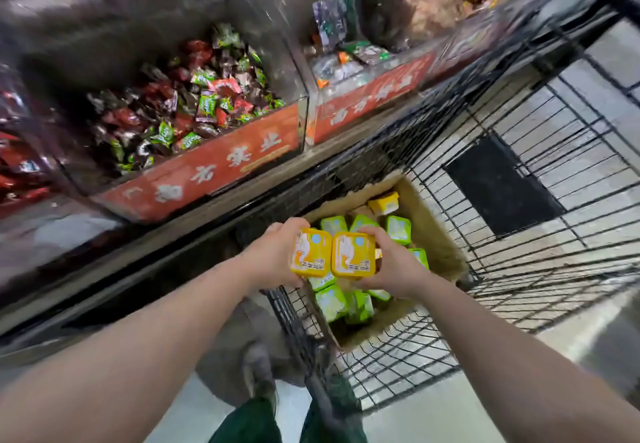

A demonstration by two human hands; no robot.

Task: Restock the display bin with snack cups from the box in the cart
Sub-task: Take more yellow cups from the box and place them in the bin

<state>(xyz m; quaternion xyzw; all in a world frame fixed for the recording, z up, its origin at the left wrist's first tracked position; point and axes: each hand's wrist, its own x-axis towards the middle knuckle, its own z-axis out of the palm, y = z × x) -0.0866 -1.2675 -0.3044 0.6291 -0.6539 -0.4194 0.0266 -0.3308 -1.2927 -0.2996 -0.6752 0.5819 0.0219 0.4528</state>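
Two yellow snack cups are held side by side above the cardboard box [438, 234] in the wire cart [554, 228]. My left hand [273, 255] grips the left yellow cup [310, 252]. My right hand [391, 266] grips the right yellow cup [353, 255]. In the box lie several green snack cups [330, 302] and one more yellow cup [383, 203] at its far end. The clear display bin [214, 162] with a red front label sits up left, filled with wrapped candies.
A second clear bin [367, 99] with a red label stands to the right of the first, holding mixed packets. The black shelf edge [173, 252] runs between the bins and the cart. A dark mat [502, 183] shows through the cart's wire floor. My shoes [263, 373] are below.
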